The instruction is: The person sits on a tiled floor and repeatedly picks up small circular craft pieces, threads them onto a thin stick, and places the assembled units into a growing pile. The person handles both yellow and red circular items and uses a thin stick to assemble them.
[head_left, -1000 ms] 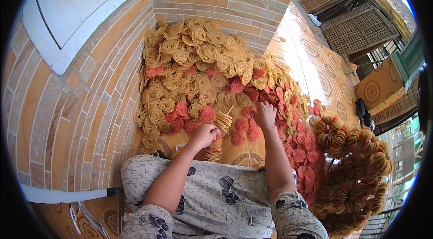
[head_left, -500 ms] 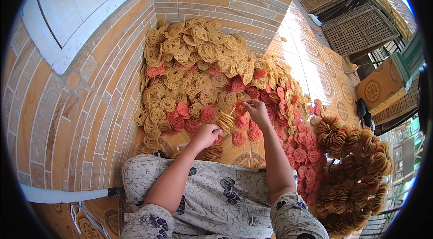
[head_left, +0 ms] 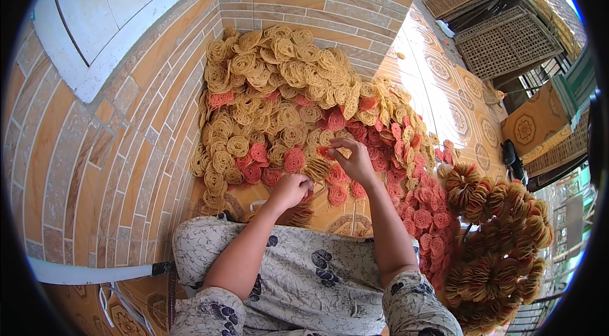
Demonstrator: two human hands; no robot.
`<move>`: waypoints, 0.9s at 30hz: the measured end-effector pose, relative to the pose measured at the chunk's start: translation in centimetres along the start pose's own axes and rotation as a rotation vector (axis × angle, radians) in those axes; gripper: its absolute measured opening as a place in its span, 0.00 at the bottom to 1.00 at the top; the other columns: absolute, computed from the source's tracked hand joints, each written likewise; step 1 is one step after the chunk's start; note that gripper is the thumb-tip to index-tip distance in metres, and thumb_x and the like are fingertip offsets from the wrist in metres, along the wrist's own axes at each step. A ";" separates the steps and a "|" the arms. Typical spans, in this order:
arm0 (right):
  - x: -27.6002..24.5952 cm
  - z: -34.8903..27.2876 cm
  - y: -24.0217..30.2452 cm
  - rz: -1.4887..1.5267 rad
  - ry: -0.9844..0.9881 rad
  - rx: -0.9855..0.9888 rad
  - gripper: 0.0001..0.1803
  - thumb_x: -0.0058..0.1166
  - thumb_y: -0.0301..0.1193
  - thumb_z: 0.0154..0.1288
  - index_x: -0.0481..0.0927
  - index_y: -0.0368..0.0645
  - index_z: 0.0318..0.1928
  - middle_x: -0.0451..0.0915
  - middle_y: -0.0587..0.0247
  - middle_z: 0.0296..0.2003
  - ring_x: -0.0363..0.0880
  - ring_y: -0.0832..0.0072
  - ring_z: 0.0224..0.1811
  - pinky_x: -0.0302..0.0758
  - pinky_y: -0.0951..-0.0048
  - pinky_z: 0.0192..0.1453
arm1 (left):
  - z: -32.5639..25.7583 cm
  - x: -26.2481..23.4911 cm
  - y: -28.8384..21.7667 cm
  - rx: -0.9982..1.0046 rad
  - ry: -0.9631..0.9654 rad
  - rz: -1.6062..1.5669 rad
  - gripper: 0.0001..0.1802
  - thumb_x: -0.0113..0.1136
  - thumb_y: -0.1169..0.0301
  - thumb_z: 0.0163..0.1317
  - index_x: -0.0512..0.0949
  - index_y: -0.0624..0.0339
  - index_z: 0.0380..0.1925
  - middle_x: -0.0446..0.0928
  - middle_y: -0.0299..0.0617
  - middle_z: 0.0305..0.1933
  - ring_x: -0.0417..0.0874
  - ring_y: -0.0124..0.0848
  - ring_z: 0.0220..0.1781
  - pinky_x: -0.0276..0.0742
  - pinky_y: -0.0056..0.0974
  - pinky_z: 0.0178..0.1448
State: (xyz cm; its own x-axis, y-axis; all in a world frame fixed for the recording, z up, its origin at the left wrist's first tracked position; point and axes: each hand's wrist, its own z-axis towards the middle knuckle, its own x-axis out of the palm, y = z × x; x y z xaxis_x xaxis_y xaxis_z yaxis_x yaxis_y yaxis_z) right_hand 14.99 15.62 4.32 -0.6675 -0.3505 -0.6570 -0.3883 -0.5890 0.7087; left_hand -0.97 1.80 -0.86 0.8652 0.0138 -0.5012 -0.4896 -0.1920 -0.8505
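Crackers [head_left: 288,92], round lacy tan and red ones, lay heaped on the tiled floor [head_left: 444,82] at frame centre, against the brick wall [head_left: 95,164]. Right hand [head_left: 352,159] had its grip pinched on one red cracker [head_left: 325,151] just above the pile; left hand [head_left: 290,190] was fisted round a stacked bundle [head_left: 298,212] at lower centre. Strung bunches [head_left: 498,234] sat lower right.

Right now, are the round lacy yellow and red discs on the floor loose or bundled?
Loose: the round lacy yellow and red discs lie spread in a heap; bundled bunches sit apart at the right.
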 end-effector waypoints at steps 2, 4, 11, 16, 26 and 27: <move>0.1 0.0 0.2 0.124 0.070 0.056 0.17 0.58 0.43 0.62 0.83 0.41 0.41 0.83 0.57 0.42 0.80 0.59 0.47 0.72 0.58 0.55 | 0.0 0.1 0.2 -0.015 -0.012 -0.032 0.15 0.53 0.65 0.66 0.81 0.65 0.28 0.80 0.42 0.21 0.80 0.33 0.23 0.73 0.37 0.32; 0.4 -0.3 -0.3 0.299 0.157 0.183 0.18 0.56 0.44 0.64 0.83 0.42 0.41 0.83 0.58 0.41 0.81 0.58 0.45 0.71 0.55 0.55 | 0.0 0.1 0.4 -0.025 -0.028 -0.069 0.15 0.53 0.65 0.66 0.80 0.65 0.29 0.80 0.42 0.20 0.80 0.32 0.23 0.73 0.37 0.33; 2.6 -3.0 -5.2 -0.781 0.314 0.199 0.23 0.65 0.44 0.54 0.80 0.47 0.47 0.78 0.49 0.46 0.80 0.61 0.46 0.70 0.55 0.55 | -0.2 -0.3 0.2 0.007 -0.063 -0.038 0.14 0.53 0.65 0.64 0.81 0.63 0.28 0.80 0.43 0.21 0.81 0.37 0.25 0.74 0.40 0.34; 2.1 -0.8 -6.5 -0.063 0.031 0.421 0.16 0.64 0.33 0.56 0.81 0.38 0.43 0.84 0.55 0.30 0.83 0.69 0.31 0.76 0.72 0.37 | -0.2 -0.3 -0.2 0.017 -0.002 -0.012 0.14 0.53 0.65 0.63 0.81 0.62 0.27 0.80 0.43 0.21 0.82 0.38 0.26 0.75 0.40 0.35; -0.4 0.4 -1.8 0.337 -0.052 0.346 0.14 0.59 0.30 0.60 0.79 0.31 0.42 0.85 0.54 0.33 0.82 0.76 0.33 0.76 0.74 0.38 | -0.1 0.0 0.0 -0.009 -0.018 -0.014 0.14 0.55 0.63 0.63 0.81 0.62 0.26 0.80 0.44 0.21 0.82 0.40 0.26 0.75 0.42 0.35; -0.4 0.4 -1.6 0.329 -0.040 0.309 0.14 0.59 0.31 0.61 0.79 0.31 0.42 0.85 0.54 0.33 0.82 0.76 0.33 0.76 0.74 0.38 | -0.1 0.0 -0.1 -0.008 -0.020 -0.014 0.14 0.54 0.63 0.63 0.81 0.62 0.26 0.80 0.44 0.21 0.82 0.40 0.26 0.75 0.42 0.35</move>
State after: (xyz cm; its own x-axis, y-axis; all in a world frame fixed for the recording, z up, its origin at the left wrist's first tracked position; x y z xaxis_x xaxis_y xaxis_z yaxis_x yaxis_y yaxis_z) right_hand 15.62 16.98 3.59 -0.8088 -0.4506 -0.3779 -0.3188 -0.2040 0.9256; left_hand -0.97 1.74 -0.77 0.8697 0.0364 -0.4923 -0.4764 -0.1991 -0.8564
